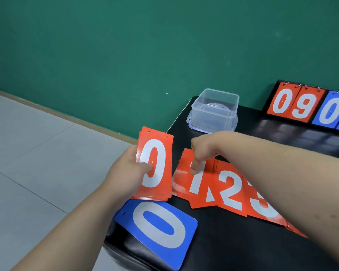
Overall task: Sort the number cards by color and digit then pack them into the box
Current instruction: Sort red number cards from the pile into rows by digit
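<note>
Number cards (229, 190), glossy punched rectangles, fan across a black tabletop (243, 241).

Person, two bare arms in view: left hand (125, 169) and right hand (202, 151) uncovered, wrists and forearms bare right up to the picture edge. Left forearm shows just left of the black worktop (243, 241), right forearm above it. Right forearm has a few small dark specks on its upper side; fingers look short and rounded, nails too blurred to tell.
</note>
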